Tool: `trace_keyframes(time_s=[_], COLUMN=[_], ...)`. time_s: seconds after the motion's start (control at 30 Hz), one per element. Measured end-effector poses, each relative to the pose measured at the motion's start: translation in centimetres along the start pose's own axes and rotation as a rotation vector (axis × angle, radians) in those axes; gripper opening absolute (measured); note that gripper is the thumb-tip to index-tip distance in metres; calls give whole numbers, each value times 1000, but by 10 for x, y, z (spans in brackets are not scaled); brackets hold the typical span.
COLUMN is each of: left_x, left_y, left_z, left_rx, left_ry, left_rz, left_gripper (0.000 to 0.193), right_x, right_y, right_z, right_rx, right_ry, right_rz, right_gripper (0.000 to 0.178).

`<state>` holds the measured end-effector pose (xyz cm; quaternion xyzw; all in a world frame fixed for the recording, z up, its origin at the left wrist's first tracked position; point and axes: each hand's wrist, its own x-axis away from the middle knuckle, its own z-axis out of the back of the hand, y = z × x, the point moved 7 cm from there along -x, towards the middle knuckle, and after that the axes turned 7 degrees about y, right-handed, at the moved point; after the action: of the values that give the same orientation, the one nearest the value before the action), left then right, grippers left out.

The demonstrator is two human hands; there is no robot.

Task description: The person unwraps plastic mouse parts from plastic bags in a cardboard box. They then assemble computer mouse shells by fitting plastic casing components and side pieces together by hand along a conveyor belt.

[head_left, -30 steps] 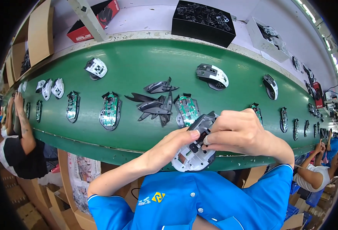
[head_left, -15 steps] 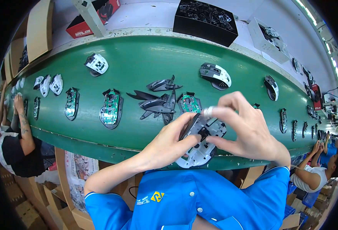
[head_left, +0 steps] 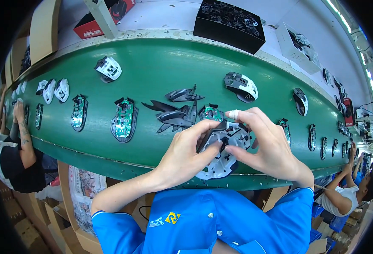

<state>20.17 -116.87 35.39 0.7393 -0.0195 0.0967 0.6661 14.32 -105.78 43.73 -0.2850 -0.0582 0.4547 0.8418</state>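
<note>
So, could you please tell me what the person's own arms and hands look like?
Both arms come out of bright blue short cloth sleeves edged with thin white trim, leaving the forearms bare. No gloves are worn: the left hand shows no covering, while the right hand wears a narrow white band around one finger.

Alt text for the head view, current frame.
A person's left hand holds an open white-lined mouse shell over a green worktop; the right hand, thumb and index finger apart, is at it. Beyond lie black plastic parts, green circuit boards and mouse covers.
</note>
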Motion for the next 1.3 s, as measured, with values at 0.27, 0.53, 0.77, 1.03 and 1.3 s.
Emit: trace_keyframes(time_s=[0.27,0.53,0.77,1.03,1.3], left_x=[-5,-6,-4,6,22], left_y=[9,24,25,38,36], left_z=[9,21,21,18,15], left_rx=[-81,-125,-137,-144,-305], left_ry=[89,296,233,192,225], left_rz=[-108,-357,-354,-433,-530], left_gripper=[24,19,18,32,54], right_x=[0,17,16,15,18], right_y=[-5,13,10,8,5], right_z=[-4,-45,-51,-37,-35], right_rx=[-40,-400,-366,-440,-468], right_ry=[105,203,382,511,536], right_rz=[-39,-312,-196,-160,-136], right_gripper=[82,100,88,71,67])
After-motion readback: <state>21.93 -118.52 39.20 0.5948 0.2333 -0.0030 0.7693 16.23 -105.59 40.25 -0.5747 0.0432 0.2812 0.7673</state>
